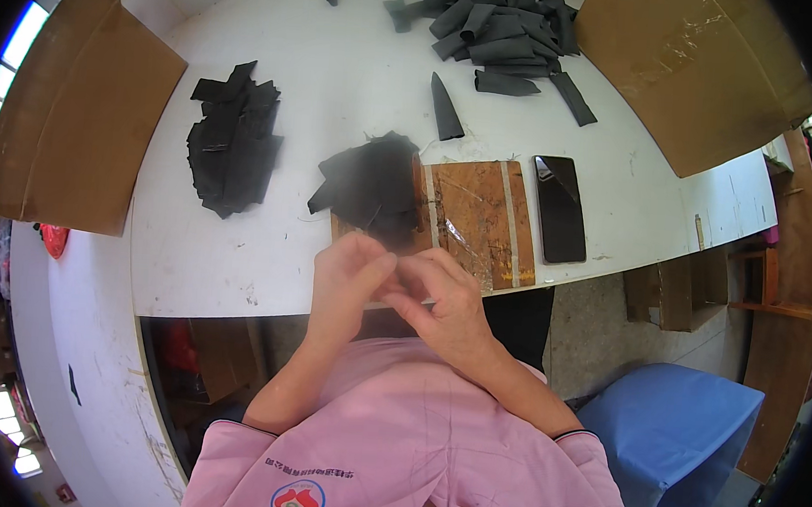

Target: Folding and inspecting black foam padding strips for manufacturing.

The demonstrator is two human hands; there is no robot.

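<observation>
The left hand (pixel 353 273) and right hand (pixel 440 298) meet, or nearly, at the front edge of the tabletop (pixel 269 258), fingertips bunched close. The grip of each is curled as if pinching, but whether anything is caught in it I cannot tell; the fingers hide it. Just beyond lies the pile (pixel 373 185) of dark cloth, over the left part of the board (pixel 478 207) and past its left edge. A stack (pixel 232 152) lies farther left, a heap (pixel 506 30) at the far side, a phone (pixel 560 212) just right of the board.

For fingerwork this close, I would let one hand steady while the other turns, pinching with the pads and pulling lightly so the cloth does not stretch. Thin pieces probably cling, so part them singly, and keep the knuckles from dragging the pile askew
</observation>
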